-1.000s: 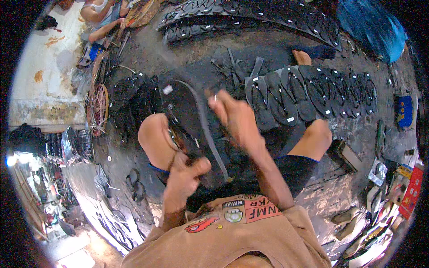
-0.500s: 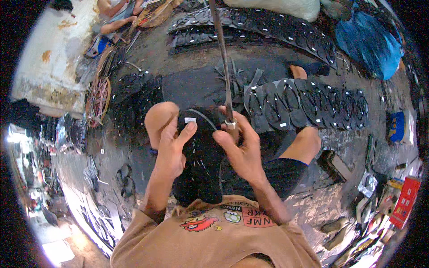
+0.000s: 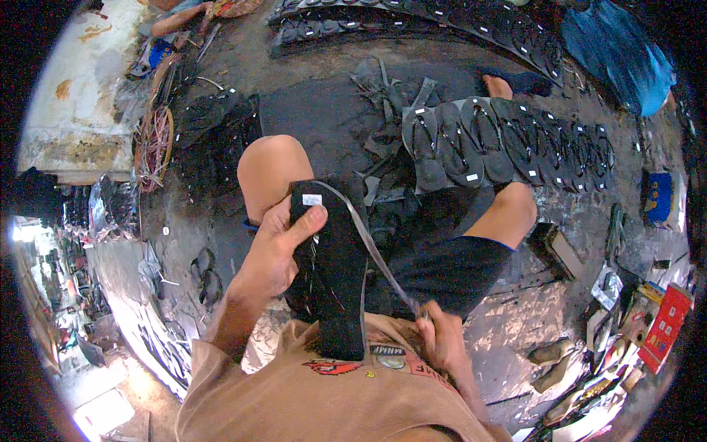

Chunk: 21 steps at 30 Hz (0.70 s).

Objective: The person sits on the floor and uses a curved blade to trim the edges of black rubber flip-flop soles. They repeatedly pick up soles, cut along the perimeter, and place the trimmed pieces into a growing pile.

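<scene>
My left hand (image 3: pixel 276 239) grips a long black sandal (image 3: pixel 340 283) by its far end, thumb on top beside a small white label (image 3: pixel 312 200). The sandal lies lengthwise over my lap, its near end against my shirt. Low on the right, my right hand (image 3: pixel 445 342) is closed round the handle end of a long narrow knife (image 3: pixel 390 276). Its thin grey blade slants up to the sandal's right edge. Where the blade ends and a grey curved edge on the sandal begins, I cannot tell. My fingers hide most of the handle.
Beyond my right knee runs a row of black flip-flops (image 3: pixel 479 147) with white labels. More flip-flops (image 3: pixel 412 18) line the far side. Black scraps (image 3: pixel 379 144) lie ahead. A blue plastic sheet (image 3: pixel 622 55) is far right, a red box (image 3: pixel 664 328) near right. Another person's arm (image 3: pixel 180 18) shows far left.
My right hand has drawn back toward me and to the right with the knife, away from the sandal's far end. The left hand keeps its hold. The view has tilted down slightly.
</scene>
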### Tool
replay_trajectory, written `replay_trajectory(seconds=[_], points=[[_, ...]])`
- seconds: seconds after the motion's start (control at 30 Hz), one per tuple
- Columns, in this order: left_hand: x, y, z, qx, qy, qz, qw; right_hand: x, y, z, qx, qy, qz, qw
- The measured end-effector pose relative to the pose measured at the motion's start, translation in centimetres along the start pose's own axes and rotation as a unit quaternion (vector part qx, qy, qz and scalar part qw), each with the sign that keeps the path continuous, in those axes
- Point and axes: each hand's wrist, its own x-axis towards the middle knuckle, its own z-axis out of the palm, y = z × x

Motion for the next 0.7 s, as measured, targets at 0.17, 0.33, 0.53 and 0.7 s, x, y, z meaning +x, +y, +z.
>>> replay_trajectory(seconds=[0.17, 0.33, 0.53, 0.7], points=[[1.4, 0.8, -0.4, 0.165, -0.052, -0.004, 0.985, 11.0, -4.1, -3.3, -0.061, -0.069, -0.033, 0.995], [2.1, 2.5, -0.7, 0.198, -0.069, -0.007, 0.978, 18.6, -9.3, -6.6, -0.109, -0.148, -0.103, 0.978], [2.6, 3.2, -0.4, 0.164, -0.071, -0.038, 0.983, 24.5, -12.2, -5.3, -0.087, -0.185, -0.18, 0.962], [2.5, 4.6, -1.4, 0.434, 0.101, 0.222, 0.867, 29.2, -6.3, -2.5, 0.052, -0.047, -0.232, 0.97]])
